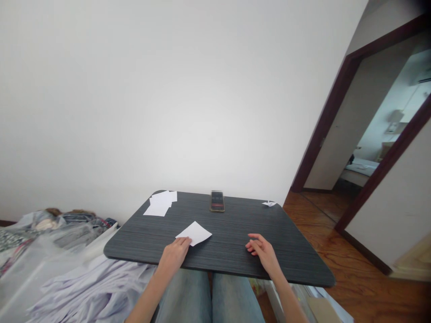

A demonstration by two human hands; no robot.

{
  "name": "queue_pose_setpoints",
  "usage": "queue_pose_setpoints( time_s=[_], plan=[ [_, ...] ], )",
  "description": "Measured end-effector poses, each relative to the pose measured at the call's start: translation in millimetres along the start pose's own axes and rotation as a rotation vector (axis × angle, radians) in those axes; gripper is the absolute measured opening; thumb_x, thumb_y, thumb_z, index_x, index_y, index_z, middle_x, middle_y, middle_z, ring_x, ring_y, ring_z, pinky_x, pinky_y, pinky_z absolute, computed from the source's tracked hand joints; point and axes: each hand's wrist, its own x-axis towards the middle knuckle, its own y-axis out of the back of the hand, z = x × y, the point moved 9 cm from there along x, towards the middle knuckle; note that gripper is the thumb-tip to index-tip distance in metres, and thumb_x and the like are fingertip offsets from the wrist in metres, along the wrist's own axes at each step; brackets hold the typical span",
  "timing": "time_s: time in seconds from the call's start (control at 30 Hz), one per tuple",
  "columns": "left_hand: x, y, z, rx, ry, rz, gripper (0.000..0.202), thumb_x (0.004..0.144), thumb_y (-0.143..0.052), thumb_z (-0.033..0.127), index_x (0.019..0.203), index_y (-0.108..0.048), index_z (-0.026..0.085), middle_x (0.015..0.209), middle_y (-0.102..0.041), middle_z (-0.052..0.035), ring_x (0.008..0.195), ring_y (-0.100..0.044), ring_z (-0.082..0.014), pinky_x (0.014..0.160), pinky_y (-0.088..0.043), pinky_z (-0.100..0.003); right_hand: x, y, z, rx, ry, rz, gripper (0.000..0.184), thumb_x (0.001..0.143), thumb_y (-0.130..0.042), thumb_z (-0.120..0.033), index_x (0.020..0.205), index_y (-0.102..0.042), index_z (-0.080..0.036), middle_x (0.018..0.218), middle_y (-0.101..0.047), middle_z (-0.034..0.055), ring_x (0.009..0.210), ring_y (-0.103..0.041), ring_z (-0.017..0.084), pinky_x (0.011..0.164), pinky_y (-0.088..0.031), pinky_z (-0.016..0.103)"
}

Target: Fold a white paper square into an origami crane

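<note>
A small white sheet of paper (pixel 196 232) lies on the dark table (pixel 222 251), turned so that one corner points away from me. My left hand (pixel 178 254) grips its near left edge, the fingers closed together there and the thumb hidden. To the right, my right hand (pixel 262 252) is over the tabletop with nothing in it, its fingers loosely bent and apart. A small folded white paper piece (pixel 269 203) with pointed ends sits near the far right corner. Several more white sheets (pixel 159 203) overlap at the far left.
A phone (pixel 217 201) stands at the table's far edge, close to the white wall (pixel 202 98). Clothes and plastic bags (pixel 77 233) are heaped to the left. Below the table's right front are boxes (pixel 321 309). An open doorway (pixel 363 121) is on the right.
</note>
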Motion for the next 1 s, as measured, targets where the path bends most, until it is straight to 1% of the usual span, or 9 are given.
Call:
queue_pose_setpoints(
  time_s=[0.2,0.33,0.4,0.47,0.6,0.7,0.83,0.87,1.0],
  plan=[
    [-5.7,4.9,25.9,-0.099,-0.125,0.175,0.027,0.084,-0.037,0.016,0.104,-0.056,0.019,0.103,-0.064,-0.0065,0.093,-0.060,-0.0171,0.082,-0.049,-0.030,-32.8,-61.6,-18.1,0.091,-0.010,-0.223,0.046,0.074,-0.056,-0.039,0.115,-0.048,-0.019,0.082,-0.067,0.0069,0.070,-0.061,0.018,0.055,-0.047,0.027],
    [-10.1,13.7,49.1,-0.112,-0.234,0.252,0.029,0.084,-0.037,0.014,0.107,-0.055,0.017,0.106,-0.063,-0.0076,0.099,-0.057,-0.0174,0.085,-0.049,-0.030,-39.7,-89.8,-22.9,0.155,-0.007,-0.292,0.046,0.073,-0.059,-0.034,0.116,-0.046,-0.023,0.090,-0.065,0.0064,0.074,-0.061,0.018,0.054,-0.047,0.026],
    [-13.6,18.9,60.6,-0.101,-0.296,0.290,0.030,0.084,-0.038,0.013,0.108,-0.054,0.017,0.107,-0.062,-0.0076,0.102,-0.056,-0.0177,0.086,-0.048,-0.030,-38.2,-96.0,-25.0,0.181,0.021,-0.289,0.045,0.071,-0.061,-0.033,0.114,-0.049,-0.024,0.093,-0.064,0.0057,0.076,-0.060,0.018,0.051,-0.047,0.024],
    [-17.6,23.5,71.4,-0.100,-0.356,0.320,0.031,0.083,-0.039,0.011,0.110,-0.053,0.016,0.107,-0.062,-0.0079,0.105,-0.054,-0.0181,0.087,-0.048,-0.031,-34.6,-93.6,-27.2,0.199,0.066,-0.217,0.040,0.069,-0.063,-0.032,0.108,-0.053,-0.023,0.092,-0.063,0.0046,0.076,-0.059,0.018,0.049,-0.047,0.023],
    [-23.6,29.2,85.6,-0.142,-0.426,0.324,0.033,0.083,-0.041,0.011,0.114,-0.051,0.016,0.109,-0.061,-0.0087,0.107,-0.052,-0.0194,0.088,-0.047,-0.034,-30.9,-84.6,-26.5,0.190,0.101,-0.104,0.025,0.067,-0.064,-0.029,0.089,-0.063,-0.017,0.076,-0.063,0.0038,0.062,-0.057,0.016,0.050,-0.048,0.025],
    [-21.6,34.8,79.3,-0.234,-0.347,0.319,0.031,0.083,-0.043,0.015,0.112,-0.053,0.021,0.113,-0.058,-0.0081,0.107,-0.051,-0.0206,0.088,-0.046,-0.037,-32.2,-76.7,-30.4,0.188,0.124,-0.074,0.021,0.067,-0.063,-0.027,0.086,-0.065,-0.018,0.071,-0.064,0.0033,0.058,-0.057,0.016,0.052,-0.048,0.027],
    [-13.8,43.6,41.6,-0.475,-0.039,0.374,0.028,0.078,-0.053,0.024,0.105,-0.057,0.023,0.123,-0.048,-0.0099,0.110,-0.047,-0.0242,0.089,-0.043,-0.041,-38.1,-67.2,-46.0,0.135,0.180,-0.074,0.020,0.068,-0.062,-0.023,0.087,-0.066,-0.019,0.081,-0.066,0.0048,0.068,-0.060,0.020,0.058,-0.049,0.029],
    [-11.9,43.2,34.9,-0.570,-0.004,0.366,0.028,0.076,-0.056,0.026,0.104,-0.057,0.022,0.122,-0.048,-0.0107,0.108,-0.048,-0.0245,0.088,-0.043,-0.041,-39.9,-66.3,-50.6,0.115,0.199,-0.080,0.019,0.068,-0.062,-0.022,0.087,-0.066,-0.019,0.084,-0.066,0.0054,0.072,-0.060,0.021,0.061,-0.049,0.030],
    [-3.1,30.1,25.5,-0.958,0.024,0.207,0.022,0.073,-0.059,0.030,0.091,-0.063,0.018,0.111,-0.056,-0.0112,0.098,-0.055,-0.0240,0.077,-0.049,-0.035,-46.3,-65.5,-64.5,0.077,0.260,-0.067,0.017,0.068,-0.062,-0.023,0.084,-0.067,-0.020,0.085,-0.067,0.0065,0.074,-0.061,0.022,0.062,-0.049,0.031]
  ],
)
